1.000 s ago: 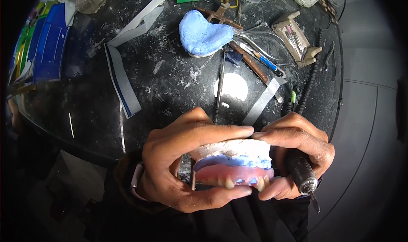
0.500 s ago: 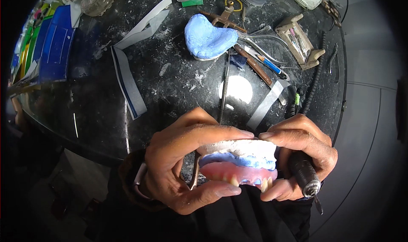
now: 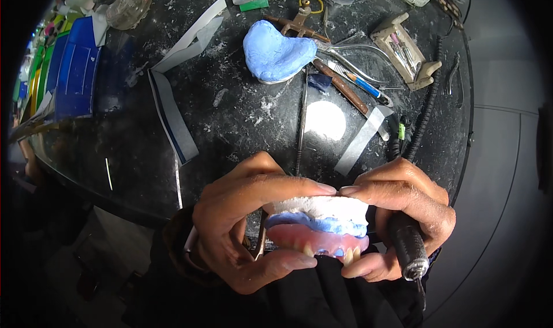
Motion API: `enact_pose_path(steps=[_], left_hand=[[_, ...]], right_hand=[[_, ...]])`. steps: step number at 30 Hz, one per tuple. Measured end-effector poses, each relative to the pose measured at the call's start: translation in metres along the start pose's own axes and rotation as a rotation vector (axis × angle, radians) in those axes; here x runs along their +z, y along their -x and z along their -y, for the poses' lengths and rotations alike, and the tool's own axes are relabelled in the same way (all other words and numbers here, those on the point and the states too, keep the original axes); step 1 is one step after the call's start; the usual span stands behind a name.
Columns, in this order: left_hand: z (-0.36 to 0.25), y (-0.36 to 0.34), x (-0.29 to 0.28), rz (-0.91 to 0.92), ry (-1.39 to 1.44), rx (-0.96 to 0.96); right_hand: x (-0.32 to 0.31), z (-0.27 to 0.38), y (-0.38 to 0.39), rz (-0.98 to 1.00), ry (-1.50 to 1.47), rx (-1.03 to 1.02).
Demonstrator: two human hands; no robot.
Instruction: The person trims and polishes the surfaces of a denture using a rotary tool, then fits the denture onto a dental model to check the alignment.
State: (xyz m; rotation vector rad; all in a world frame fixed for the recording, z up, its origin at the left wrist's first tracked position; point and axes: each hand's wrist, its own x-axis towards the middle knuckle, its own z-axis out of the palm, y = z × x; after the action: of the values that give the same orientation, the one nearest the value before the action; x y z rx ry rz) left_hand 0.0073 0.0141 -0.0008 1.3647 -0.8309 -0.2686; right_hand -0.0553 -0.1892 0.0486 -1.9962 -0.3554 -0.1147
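Note:
A pink denture (image 3: 311, 240) with pale teeth, gaps showing near its front, sits against a blue layer (image 3: 322, 225) on a white plaster dental model (image 3: 322, 207). My left hand (image 3: 230, 212) is closed round the left side, fingers on top of the plaster and thumb under the teeth. On the other side my right hand (image 3: 412, 198) pinches the same model, its thumb by the front teeth. That hand also carries a dark rotary handpiece (image 3: 410, 247), its thin bur pointing down and away from the denture.
Beyond my hands lies a blue-topped plaster cast (image 3: 279, 51) beside pliers (image 3: 357, 61), a brown-handled knife (image 3: 345, 89) and a blue pencil (image 3: 364, 86). A bur holder (image 3: 406, 51) stands at the right, near a coiled cord (image 3: 427, 115). Paper strips (image 3: 175, 117) lie on the dusty black table (image 3: 230, 126).
Both hands have shifted slightly left and down with the denture and model. The handpiece's bur now points more steeply downward. My grip is the same.

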Motion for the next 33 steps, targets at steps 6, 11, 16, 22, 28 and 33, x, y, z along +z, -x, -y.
enact_pose_path(steps=[6, 11, 16, 22, 28, 33], left_hand=[[0.000, -0.001, 0.000, -0.006, 0.046, -0.021], [-0.003, -0.001, 0.000, -0.024, 0.065, -0.061], [-0.001, -0.001, -0.004, -0.005, 0.111, -0.076], [-0.003, -0.006, -0.007, 0.040, 0.079, -0.051], [-0.002, -0.003, -0.004, 0.006, 0.071, -0.030], [-0.008, 0.013, 0.006, -0.133, 0.166, -0.170]], right_hand=[[0.000, 0.000, 0.002, -0.005, -0.006, 0.025], [-0.001, 0.000, 0.001, 0.008, 0.007, 0.027], [-0.001, -0.001, 0.001, -0.007, 0.010, 0.030], [-0.002, 0.002, 0.000, -0.024, -0.026, 0.067], [-0.001, -0.001, 0.001, -0.029, -0.005, 0.046], [-0.006, 0.004, -0.001, -0.008, -0.054, 0.040]])
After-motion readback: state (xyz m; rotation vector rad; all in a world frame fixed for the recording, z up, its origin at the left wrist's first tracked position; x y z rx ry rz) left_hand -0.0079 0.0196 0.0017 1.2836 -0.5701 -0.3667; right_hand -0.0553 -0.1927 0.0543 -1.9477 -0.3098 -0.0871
